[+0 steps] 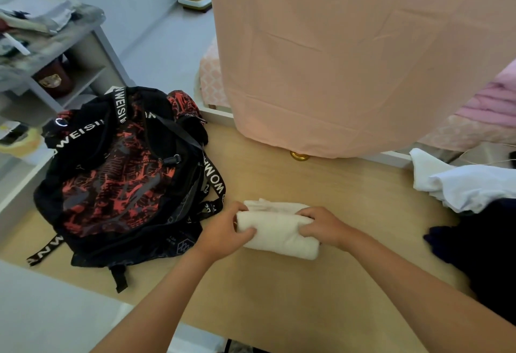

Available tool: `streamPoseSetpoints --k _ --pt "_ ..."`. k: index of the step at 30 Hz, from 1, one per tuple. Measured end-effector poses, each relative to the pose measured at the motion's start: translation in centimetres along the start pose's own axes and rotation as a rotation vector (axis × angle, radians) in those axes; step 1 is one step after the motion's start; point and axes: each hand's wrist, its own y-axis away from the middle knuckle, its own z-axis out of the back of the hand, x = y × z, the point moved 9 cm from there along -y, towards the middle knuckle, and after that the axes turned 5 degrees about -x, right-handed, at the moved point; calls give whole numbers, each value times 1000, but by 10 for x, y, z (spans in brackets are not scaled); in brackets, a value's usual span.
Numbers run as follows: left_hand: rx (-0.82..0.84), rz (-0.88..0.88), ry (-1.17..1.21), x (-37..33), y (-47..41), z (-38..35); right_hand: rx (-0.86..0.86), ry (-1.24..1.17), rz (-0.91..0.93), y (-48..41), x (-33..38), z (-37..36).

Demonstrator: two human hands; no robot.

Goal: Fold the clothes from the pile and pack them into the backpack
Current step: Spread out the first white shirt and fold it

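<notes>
Hands: left hand [223,229] and right hand [321,227] grip cream garment roll [279,234], keeping it compact.
Backpack [120,179]: left, just beside roll, within packing reach.

1. A peach sheet [349,59] hangs at the far edge of the wooden table [335,185], with a brass knob [299,155] at its hem.
2. A cluttered grey shelf unit [92,45] at the left holds a dark red jar [54,79].
3. Pink bedding [491,104] lies at the far right.

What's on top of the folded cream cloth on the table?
Both hands: the left hand grips its left end, the right hand its right end. The cream cloth under their fingers is hidden.
</notes>
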Motion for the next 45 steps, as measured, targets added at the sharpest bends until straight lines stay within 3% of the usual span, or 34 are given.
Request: streamPoseSetpoints --k 3,6,9,12,14,16,19,22,28,31,34,36,40,45 --pt "-94 137 148 9 -7 0 -248 -33 -38 1 -5 22" --pt "-269 155 -96 13 -13 3 -436 193 -37 0 -6 28" --pt "-384 -137 -472 -21 -19 -2 -533 401 -65 -3 -6 23" --pt "-187 -388 -577 -44 -24 -44 -672 704 209 0 33 8" --pt "-49 -399 -632 -36 -27 -66 -516 761 383 -5 42 -20" --pt "45 -438 -689 -26 -29 -77 -357 786 372 -7 28 -36" --pt "155 -497 -720 -19 -30 -84 -354 793 333 -6 6 -35" --pt "125 -476 -680 -16 -30 -78 -343 789 324 -5 3 -35" --pt "58 -272 -456 3 -33 -72 -342 810 334 -5 -2 -36" --pt "60 -220 -580 -2 -46 -66 -326 818 338 -8 3 -36" --pt "1 -334 -757 -17 -43 -59 -291 816 326 -8 2 -38" --pt "-22 -342 -696 -12 -31 -56 -266 790 337 -11 2 -42" --pt "-117 -161 -652 17 -7 -33 -211 783 481 -19 21 -63" --pt "86 16 -739 37 5 -12 -98 894 540 -23 55 -91"
